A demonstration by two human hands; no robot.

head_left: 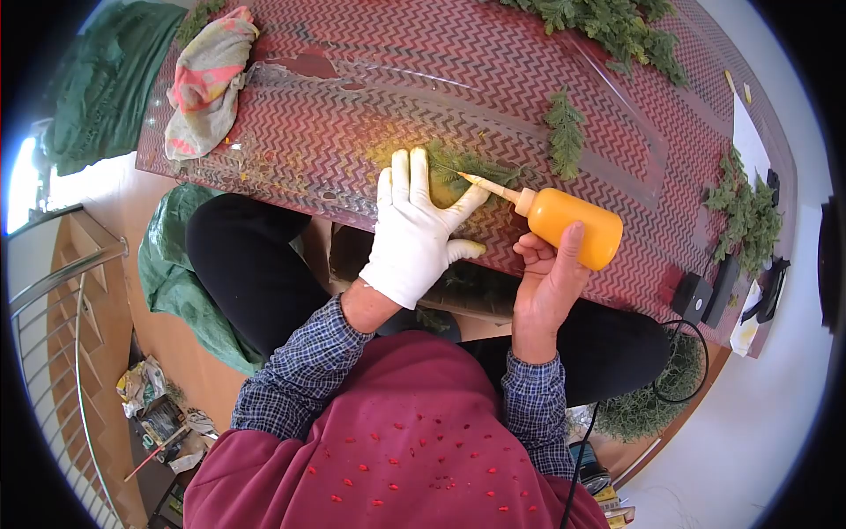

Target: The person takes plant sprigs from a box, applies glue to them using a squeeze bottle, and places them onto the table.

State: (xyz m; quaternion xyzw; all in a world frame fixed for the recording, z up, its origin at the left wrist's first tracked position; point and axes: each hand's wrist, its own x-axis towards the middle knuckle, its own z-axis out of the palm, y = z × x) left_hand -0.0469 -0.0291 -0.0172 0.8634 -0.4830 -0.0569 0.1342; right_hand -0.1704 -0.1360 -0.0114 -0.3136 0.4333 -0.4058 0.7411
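Note:
My left hand (412, 234), in a white glove with yellow-stained fingertips, lies with its fingers stretched out on the table's patterned cover. Just beyond its fingers is a green conifer sprig (480, 169), partly hidden by the hand, with yellow stain around it. My bare right hand (551, 286) is wrapped round an orange squeeze bottle (577, 227). The bottle is tilted on its side, its pale narrow nozzle pointing left across the gloved hand's index finger. The nozzle's tip is over the sprig; whether it touches is hard to tell.
A second sprig (565, 132) lies to the right on the table (352, 115). More conifer greenery (608, 26) is piled at the far side and the right edge (745, 216). A stained cloth (211, 84) lies at left. Black devices (693, 298) with a cable stand at right.

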